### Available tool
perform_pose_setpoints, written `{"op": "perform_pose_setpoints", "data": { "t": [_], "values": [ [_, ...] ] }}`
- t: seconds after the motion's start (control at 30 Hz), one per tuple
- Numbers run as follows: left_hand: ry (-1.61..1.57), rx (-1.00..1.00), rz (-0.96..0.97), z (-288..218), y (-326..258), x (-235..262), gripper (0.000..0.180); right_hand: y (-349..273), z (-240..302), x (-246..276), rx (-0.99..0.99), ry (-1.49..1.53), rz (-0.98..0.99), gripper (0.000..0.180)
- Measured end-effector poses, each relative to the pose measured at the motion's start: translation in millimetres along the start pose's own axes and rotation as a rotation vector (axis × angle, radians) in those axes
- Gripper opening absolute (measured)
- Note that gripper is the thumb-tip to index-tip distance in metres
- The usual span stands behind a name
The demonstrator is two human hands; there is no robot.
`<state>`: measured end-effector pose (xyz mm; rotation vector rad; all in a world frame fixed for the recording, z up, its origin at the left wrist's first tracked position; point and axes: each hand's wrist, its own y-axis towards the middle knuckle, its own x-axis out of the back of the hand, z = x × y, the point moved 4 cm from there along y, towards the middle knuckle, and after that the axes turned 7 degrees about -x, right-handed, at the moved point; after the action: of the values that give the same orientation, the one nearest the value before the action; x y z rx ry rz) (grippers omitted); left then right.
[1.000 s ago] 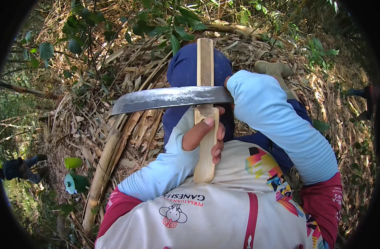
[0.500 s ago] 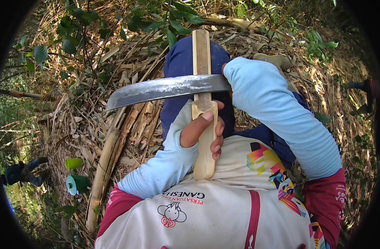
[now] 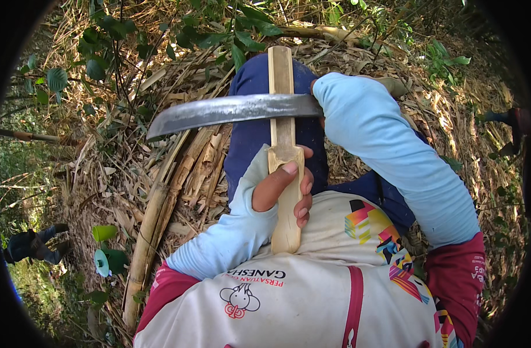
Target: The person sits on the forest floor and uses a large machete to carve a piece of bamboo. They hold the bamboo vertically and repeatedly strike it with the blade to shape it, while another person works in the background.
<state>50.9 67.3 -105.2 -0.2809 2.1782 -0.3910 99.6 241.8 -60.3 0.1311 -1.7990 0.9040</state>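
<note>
My left hand (image 3: 277,188) is wrapped round the lower, rounded part of a pale bamboo piece (image 3: 284,200), with the thumb lying along its face. The piece stands lengthwise from my shirt front up over my knee (image 3: 248,139), narrowing above the thumb into a long flat strip. Across that strip lies the broad, slightly curved steel blade of a machete (image 3: 219,110), its tip pointing left. My right hand (image 3: 337,95) grips the machete at the right end of the blade; the light blue sleeve hides most of its fingers and the handle.
Dry bamboo sheaths and split stalks (image 3: 149,243) cover the ground at the left. Leafy plants (image 3: 242,35) grow at the far side. A green container (image 3: 110,262) and a yellow-green cup (image 3: 104,232) sit at left. Another person (image 3: 33,245) is at the left rim.
The machete blade has shifted a little up the bamboo strip, away from my left hand. The bamboo piece has dropped slightly toward me. Both hands keep their holds.
</note>
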Motion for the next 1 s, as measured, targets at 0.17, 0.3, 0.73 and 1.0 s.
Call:
{"op": "perform_pose_setpoints", "data": {
  "t": [0.17, 0.3, 0.73, 1.0],
  "values": [
    [0.060, -0.022, -0.012, -2, -4, -1, 0.041, -9, -12, 9, 0.053, 0.211, -0.263, 0.025],
    [0.025, -0.013, 0.014, -2, -2, 3, 0.041, -12, 0, -3, 0.068, 0.047, -0.087, 0.026],
    [-0.014, 0.000, 0.080, 1, 1, 7, 0.042, -16, -3, -1, 0.177, 0.172, -0.268, 0.028],
    [-0.023, -0.008, 0.060, -1, -2, 9, 0.041, -12, 1, -5, 0.155, 0.075, -0.071, 0.029]
  ]
}}
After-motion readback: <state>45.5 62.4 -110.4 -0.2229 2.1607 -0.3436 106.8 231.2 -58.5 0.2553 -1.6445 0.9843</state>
